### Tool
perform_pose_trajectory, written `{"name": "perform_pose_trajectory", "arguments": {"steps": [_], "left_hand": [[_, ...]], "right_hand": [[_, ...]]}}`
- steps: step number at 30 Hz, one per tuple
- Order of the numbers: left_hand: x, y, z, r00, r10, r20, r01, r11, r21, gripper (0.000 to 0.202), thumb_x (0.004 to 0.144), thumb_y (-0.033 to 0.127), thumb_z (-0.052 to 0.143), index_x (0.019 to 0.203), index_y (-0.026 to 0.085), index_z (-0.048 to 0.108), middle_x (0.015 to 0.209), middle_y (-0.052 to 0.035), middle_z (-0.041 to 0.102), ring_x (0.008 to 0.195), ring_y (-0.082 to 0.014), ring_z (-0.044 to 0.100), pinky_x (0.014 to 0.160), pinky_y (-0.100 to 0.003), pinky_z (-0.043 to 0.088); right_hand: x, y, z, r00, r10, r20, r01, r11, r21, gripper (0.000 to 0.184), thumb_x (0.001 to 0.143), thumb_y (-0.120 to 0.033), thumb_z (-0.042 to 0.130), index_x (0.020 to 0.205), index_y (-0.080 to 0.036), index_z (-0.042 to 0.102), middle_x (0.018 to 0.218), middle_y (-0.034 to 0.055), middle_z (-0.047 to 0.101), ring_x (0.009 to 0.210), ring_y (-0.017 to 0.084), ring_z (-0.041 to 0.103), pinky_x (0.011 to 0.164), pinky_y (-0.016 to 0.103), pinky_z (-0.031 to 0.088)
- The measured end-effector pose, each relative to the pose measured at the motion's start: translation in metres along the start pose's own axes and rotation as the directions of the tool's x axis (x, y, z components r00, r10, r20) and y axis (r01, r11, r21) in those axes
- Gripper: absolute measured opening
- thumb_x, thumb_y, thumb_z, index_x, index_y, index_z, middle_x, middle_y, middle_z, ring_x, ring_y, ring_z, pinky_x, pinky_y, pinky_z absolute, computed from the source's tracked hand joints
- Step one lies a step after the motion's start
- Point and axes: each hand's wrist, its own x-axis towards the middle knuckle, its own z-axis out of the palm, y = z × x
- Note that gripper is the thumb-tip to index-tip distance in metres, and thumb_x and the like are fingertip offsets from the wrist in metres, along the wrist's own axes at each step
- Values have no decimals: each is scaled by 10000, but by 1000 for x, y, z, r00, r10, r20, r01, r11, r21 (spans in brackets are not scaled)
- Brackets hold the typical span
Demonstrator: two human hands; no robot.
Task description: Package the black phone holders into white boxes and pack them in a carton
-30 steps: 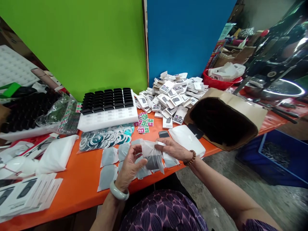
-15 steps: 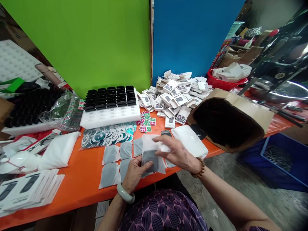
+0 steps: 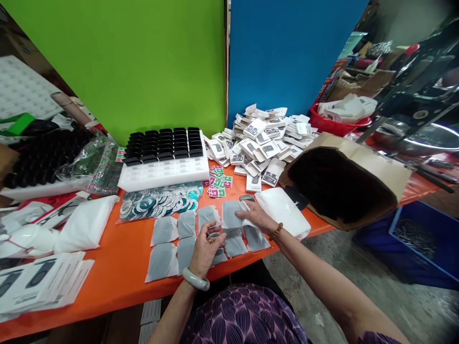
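Several small grey pouches in clear sleeves [image 3: 164, 231] lie in rows on the orange table [image 3: 118, 267]. My right hand [image 3: 255, 217] rests on one pouch [image 3: 231, 215] at the top of the row, its fingers pinched on the pouch's right edge. My left hand [image 3: 206, 248] hovers with curled fingers over the pouches near the table's front edge, touching one of them. A dark small device [image 3: 247, 198] lies just beyond my right hand.
A white tray of black parts [image 3: 163, 157] stands behind a bag of round stickers [image 3: 158, 203]. A heap of small white boxes [image 3: 261, 138], an open cardboard box [image 3: 340, 181], a white bag [image 3: 283, 210], a red bowl [image 3: 333, 125] and a blue crate [image 3: 423, 234] lie right.
The pouch that both hands held up has been laid down on the table at the top of the row. Both hands have dropped to the table surface.
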Motion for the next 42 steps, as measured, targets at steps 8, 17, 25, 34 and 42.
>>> {"name": "perform_pose_trajectory", "arguments": {"steps": [8,17,25,34,42], "left_hand": [[-4,-6,-20,999,-28,-29,28,1000,13,516,638,435,771,1032,160,584,944,-40,649,703,-140,684,692,-310,582],[-2,4,-6,999,-19,-30,19,1000,3,535,647,485,756,1037,172,566,943,-41,636,730,-142,671,690,-304,572],[-5,31,16,997,41,60,-26,971,-236,494,739,564,651,1028,176,550,892,-29,613,776,-131,617,668,-255,510],[-10,27,11,992,17,127,-11,999,-47,312,602,330,790,741,162,567,584,65,558,481,-88,540,517,-226,456],[-13,19,3,954,295,47,-292,889,353,247,674,292,719,873,183,619,811,-27,650,716,-181,612,700,-341,520]], "right_hand": [[44,6,11,993,-58,-102,-17,791,-612,209,703,-208,636,892,-172,556,914,62,634,849,213,577,721,302,431],[8,-14,19,959,-228,-168,83,794,-603,368,843,-377,568,1138,-166,505,1144,118,578,1052,251,540,888,369,407],[-45,-41,34,967,-220,131,247,937,-248,542,772,-279,630,1273,-219,432,1176,58,546,1014,204,539,873,327,438],[-50,-20,38,986,-167,-5,165,972,164,419,883,-476,505,1219,-232,560,1171,60,589,842,161,558,742,290,442],[-42,-8,28,990,-52,-133,100,917,385,389,746,-540,660,895,-181,661,699,5,599,598,135,492,583,259,386]]}}
